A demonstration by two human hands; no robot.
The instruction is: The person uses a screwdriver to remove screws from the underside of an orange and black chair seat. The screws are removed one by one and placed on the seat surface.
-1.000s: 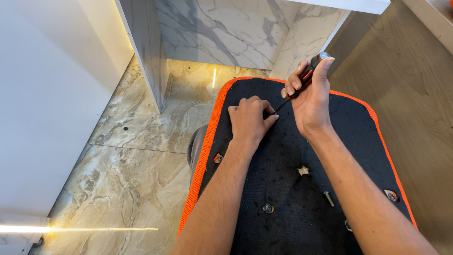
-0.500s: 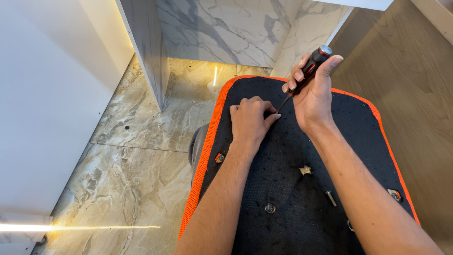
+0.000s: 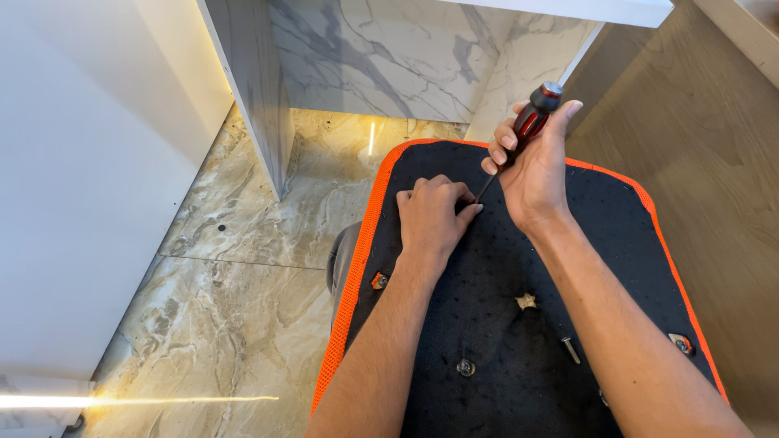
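Your right hand (image 3: 535,174) is wrapped tight round the screwdriver (image 3: 527,128), whose long axis slants from the handle at 1 o'clock down to the tip at 7 o'clock. That tip sits touching your left hand (image 3: 430,217), curled fingertips pinched together on the black seat panel (image 3: 503,268), nearer than the right

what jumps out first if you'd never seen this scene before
A black fabric panel with a bright orange edge fills the lower middle, over a marble-look floor. At its upper part the right hand grips a red-and-black screwdriver, tip beside the curled left hand. A loose screw lies lower right.
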